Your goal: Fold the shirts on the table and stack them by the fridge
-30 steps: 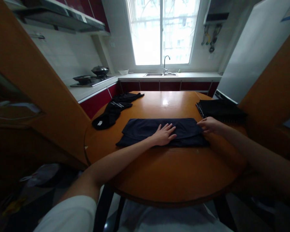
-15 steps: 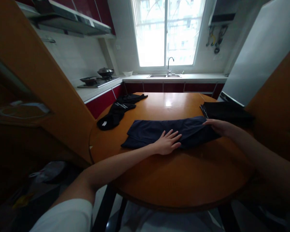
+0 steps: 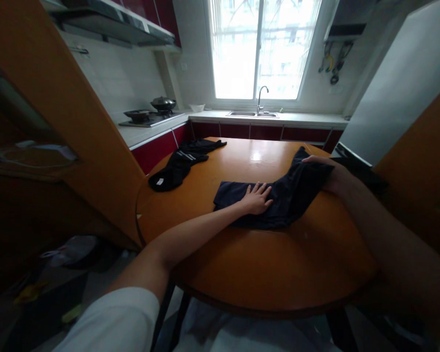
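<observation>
A folded dark blue garment [image 3: 278, 200] lies on the round orange table [image 3: 249, 254]. My left hand [image 3: 257, 198] rests flat on its middle, fingers spread. My right hand [image 3: 326, 171] grips the garment's right end and holds it lifted off the table, over toward the left; the cloth covers most of the fingers.
A black garment with white stripes [image 3: 181, 164] lies at the table's far left. A folded black stack [image 3: 363, 171] sits at the far right behind my right arm. Behind the table are a counter with sink [image 3: 254, 114], a stove with pans [image 3: 150, 115], and a white fridge [image 3: 399, 88].
My right hand has taken hold of the garment's right end and raised it up and leftward. The left hand stayed pressed on the middle. The view shifted slightly.
</observation>
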{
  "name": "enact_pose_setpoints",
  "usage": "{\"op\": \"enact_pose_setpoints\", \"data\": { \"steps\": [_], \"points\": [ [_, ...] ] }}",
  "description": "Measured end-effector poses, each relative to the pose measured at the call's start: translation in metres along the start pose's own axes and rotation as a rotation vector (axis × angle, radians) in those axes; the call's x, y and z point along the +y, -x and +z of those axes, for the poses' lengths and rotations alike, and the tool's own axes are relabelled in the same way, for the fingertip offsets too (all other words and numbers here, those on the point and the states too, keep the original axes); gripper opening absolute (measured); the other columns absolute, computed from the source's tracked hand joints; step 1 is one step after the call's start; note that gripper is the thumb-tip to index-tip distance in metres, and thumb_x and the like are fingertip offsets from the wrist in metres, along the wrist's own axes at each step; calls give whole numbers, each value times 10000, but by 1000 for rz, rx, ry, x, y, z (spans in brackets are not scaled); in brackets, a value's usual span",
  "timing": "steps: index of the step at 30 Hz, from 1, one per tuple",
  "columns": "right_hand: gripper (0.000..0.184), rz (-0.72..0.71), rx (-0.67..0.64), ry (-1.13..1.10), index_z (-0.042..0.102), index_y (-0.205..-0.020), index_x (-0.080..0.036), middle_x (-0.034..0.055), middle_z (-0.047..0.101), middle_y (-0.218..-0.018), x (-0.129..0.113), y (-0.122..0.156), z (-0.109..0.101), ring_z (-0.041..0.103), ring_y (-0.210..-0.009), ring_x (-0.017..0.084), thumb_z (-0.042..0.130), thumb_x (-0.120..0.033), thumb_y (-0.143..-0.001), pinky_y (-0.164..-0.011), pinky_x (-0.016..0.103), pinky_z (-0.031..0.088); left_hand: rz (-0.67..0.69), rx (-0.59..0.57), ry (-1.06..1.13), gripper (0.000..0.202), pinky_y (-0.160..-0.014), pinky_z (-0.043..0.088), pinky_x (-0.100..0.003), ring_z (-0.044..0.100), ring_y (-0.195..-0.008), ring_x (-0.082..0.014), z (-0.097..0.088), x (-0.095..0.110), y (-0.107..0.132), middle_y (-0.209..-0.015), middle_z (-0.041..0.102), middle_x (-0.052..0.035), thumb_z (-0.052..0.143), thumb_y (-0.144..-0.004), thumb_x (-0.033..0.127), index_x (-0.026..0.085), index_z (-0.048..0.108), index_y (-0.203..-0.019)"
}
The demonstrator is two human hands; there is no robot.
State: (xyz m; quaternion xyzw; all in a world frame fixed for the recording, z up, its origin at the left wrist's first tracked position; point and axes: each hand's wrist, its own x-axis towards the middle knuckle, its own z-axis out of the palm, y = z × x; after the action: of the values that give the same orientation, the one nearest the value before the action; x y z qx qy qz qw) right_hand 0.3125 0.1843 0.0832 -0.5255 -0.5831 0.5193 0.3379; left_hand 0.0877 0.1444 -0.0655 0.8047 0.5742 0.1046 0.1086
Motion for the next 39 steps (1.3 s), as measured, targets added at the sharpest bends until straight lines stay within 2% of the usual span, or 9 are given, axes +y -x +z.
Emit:
{"op": "enact_pose_setpoints", "data": {
  "steps": [4, 9, 12, 15, 19, 23, 29, 33, 39],
  "points": [
    [138, -68, -155, -189, 586, -726, -175, -19, 563, -557, -15, -8, 62, 519, -473, 83, 611, -142, -858, -463, 171, 427, -49, 159, 485, 577, -1199, 285, -475, 382, -1456, -314, -27, -24, 0, -1558, 437, -184, 462, -994, 411, 97, 483, -1477],
    [148, -136, -222, 55, 595, -800, -183, -47, 534, -491, 5, -23, 155, 476, -418, 79, 738, -155, -772, -375, 168, 345, -293, 192, 1256, 607, -874, 561, -354, 699, -1000, -238, -58, -65, 31, -1206, 706, -125, 363, -1001, 608, 161, 626, -1315],
    [184, -190, -288, 183, 601, -796, -173, -40, 553, -481, 31, -28, 204, 502, -414, 98, 774, -155, -736, -374, 188, 355, -391, 177, 1395, 637, -719, 570, -289, 704, -797, -182, -60, -81, 51, -1091, 727, -102, 377, -982, 661, 182, 597, -1339],
    [250, -277, -284, 299, 594, -844, -167, -28, 613, -561, 56, -29, 229, 568, -473, 116, 799, -151, -702, -411, 192, 390, -514, 336, 1302, 607, -716, 563, -281, 699, -782, -172, -51, -86, 60, -1130, 715, -90, 537, -964, 530, 212, 462, -1475],
    [365, -305, -441, 309, 577, -997, -148, -34, 639, -613, 66, -26, 221, 609, -516, 129, 806, -157, -713, -420, 186, 413, -467, 462, 1075, 781, -891, 549, -331, 707, -928, -200, -41, -84, 62, -1216, 703, -77, 631, -895, 297, 240, 280, -1590],
    [254, -298, -629, 178, 632, -1079, -154, 6, 713, -752, 55, -28, 189, 677, -612, 145, 698, -169, -835, -532, 222, 518, -251, 443, 821, 555, -1096, 445, -363, 641, -1177, -228, -43, -85, 62, -1280, 695, -54, 599, -857, 231, 219, 578, -1411],
    [266, -644, 93, 404, 744, -1100, -196, 83, 733, -1138, 68, -54, 132, 644, -1120, 237, 560, -162, -911, -1036, 382, 470, -312, 411, 702, 434, -1142, 406, -412, 618, -1238, -264, -51, -76, 67, -1311, 691, -72, 627, -857, 261, 195, 701, -1280],
    [337, -634, 81, 447, 704, -1248, -220, 88, 664, -1330, 95, -75, 115, 558, -1279, 244, 549, -238, -949, -1130, 422, 385, -387, 442, 742, 499, -1136, 418, -402, 620, -1248, -270, -58, -70, 71, -1329, 681, -71, 717, -818, 288, 222, 685, -1312],
    [384, -629, -47, 280, 666, -1308, -165, 118, 664, -1343, 108, -92, 124, 605, -1245, 212, 539, -275, -963, -1100, 357, 420, -386, 435, 849, 552, -1110, 449, -391, 641, -1223, -263, -73, -78, 80, -1347, 667, -82, 720, -822, 255, 201, 641, -1365]
  ]
}}
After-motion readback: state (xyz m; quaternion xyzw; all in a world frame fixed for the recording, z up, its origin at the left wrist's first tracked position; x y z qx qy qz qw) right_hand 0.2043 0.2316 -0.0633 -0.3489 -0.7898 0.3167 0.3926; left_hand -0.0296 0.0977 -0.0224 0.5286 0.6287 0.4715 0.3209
